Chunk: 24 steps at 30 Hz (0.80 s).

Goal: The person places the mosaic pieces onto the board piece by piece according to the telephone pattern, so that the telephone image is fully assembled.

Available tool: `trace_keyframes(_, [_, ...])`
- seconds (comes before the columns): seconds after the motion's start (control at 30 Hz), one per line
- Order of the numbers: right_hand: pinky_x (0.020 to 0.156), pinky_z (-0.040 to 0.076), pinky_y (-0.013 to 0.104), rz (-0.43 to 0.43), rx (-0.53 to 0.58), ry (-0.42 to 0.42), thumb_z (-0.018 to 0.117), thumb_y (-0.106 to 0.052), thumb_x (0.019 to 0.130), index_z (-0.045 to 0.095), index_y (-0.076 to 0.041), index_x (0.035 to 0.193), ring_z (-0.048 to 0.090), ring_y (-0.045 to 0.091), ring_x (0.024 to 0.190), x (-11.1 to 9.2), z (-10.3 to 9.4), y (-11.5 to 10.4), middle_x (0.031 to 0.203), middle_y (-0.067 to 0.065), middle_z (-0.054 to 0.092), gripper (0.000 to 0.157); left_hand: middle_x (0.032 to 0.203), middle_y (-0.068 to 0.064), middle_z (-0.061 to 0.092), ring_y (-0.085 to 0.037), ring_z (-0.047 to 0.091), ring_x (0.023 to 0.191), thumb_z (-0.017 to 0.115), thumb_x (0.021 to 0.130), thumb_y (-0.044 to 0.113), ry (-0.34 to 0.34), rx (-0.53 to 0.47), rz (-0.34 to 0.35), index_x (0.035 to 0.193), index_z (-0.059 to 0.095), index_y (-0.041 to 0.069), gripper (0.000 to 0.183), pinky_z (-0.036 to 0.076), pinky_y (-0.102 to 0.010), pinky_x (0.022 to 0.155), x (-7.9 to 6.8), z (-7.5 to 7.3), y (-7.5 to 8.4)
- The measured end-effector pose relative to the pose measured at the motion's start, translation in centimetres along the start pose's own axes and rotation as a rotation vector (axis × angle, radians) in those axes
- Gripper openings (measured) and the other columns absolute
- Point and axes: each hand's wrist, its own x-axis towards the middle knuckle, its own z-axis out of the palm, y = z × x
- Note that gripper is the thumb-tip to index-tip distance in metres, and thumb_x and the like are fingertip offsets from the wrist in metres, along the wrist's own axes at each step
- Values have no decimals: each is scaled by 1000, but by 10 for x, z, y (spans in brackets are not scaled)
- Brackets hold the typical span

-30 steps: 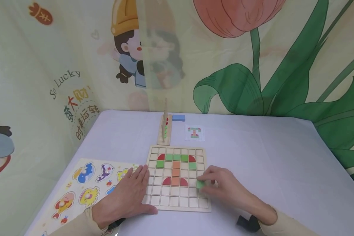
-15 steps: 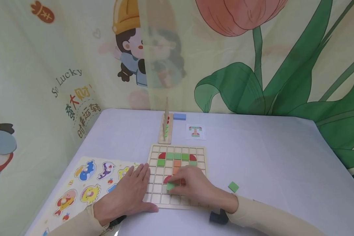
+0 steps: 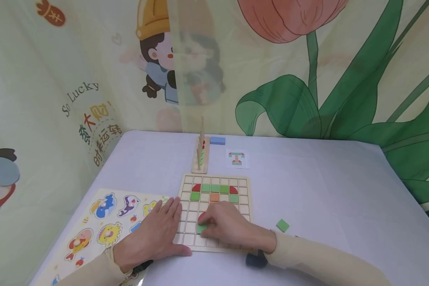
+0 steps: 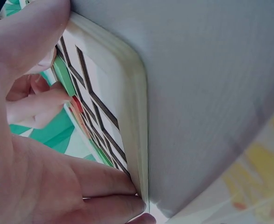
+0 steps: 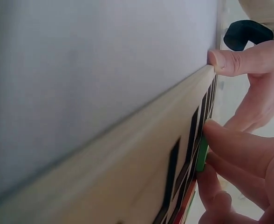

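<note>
My right hand (image 3: 230, 226) is over the lower part of a wooden grid board (image 3: 188, 240), pinching a green square tile (image 3: 201, 229) between thumb and fingers. In the right wrist view the green tile (image 5: 202, 153) stands on edge-on view right at the grid. Just above it lies a red curved piece (image 3: 201, 216), partly behind the fingers. Higher up, green tiles (image 3: 215, 188), red corner pieces (image 3: 233, 190) and an orange tile (image 3: 214, 197) fill cells. My left hand (image 3: 151, 234) rests with straight fingers along the board's left edge, thumb at its lower corner.
One loose green tile (image 3: 282, 225) lies on the table right of the board. Behind the board are a pattern card (image 3: 237, 159), a wooden stand (image 3: 199, 167) with red and green beads, and a blue block (image 3: 217, 140). A sea-animal puzzle board (image 3: 93, 214) lies left.
My right hand has carried the green tile leftward from the board's right side to below the left red piece. The loose green tile has come into view. The left hand stays in place.
</note>
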Motion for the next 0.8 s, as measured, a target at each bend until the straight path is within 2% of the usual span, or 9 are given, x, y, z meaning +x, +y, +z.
trace_keyframes(0.4, [75, 49, 13, 44, -4, -25, 87, -21, 82, 82, -19, 109, 67, -1, 95, 5, 0, -3, 98, -11, 81, 27, 163, -22, 39, -38, 37, 152, 64, 76, 84, 0, 5, -4, 152, 42, -7, 120, 30, -57, 124, 1, 1, 0])
trace_keyframes(0.8, [73, 48, 13, 41, -6, -32, 86, -19, 82, 82, -18, 110, 67, -1, 96, 5, -1, -3, 100, -10, 81, 28, 163, -23, 38, -38, 37, 152, 65, 76, 83, 3, -12, -5, 152, 41, -7, 121, 30, -58, 124, 1, 2, -1])
